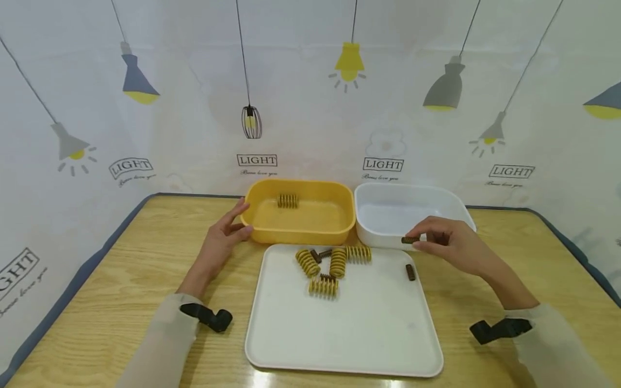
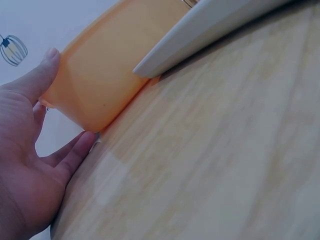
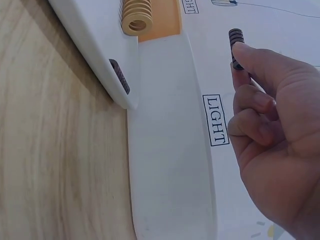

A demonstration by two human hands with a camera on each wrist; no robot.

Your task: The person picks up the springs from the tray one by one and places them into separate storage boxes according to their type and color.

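My right hand pinches a small dark brown spring between thumb and index finger, over the front rim of the white bin. In the right wrist view the small spring stands up past the thumb tip, the other fingers curled in. My left hand rests against the left end of the yellow bin, thumb and fingers spread and fairly straight along its wall. One large yellow spring lies inside that bin. No spring shows inside the white bin.
In front of the bins lies a white tray. Several large yellow springs cluster near its back edge, with small dark springs among them. Another dark spring sits alone at the tray's right side. A printed curtain hangs behind the table.
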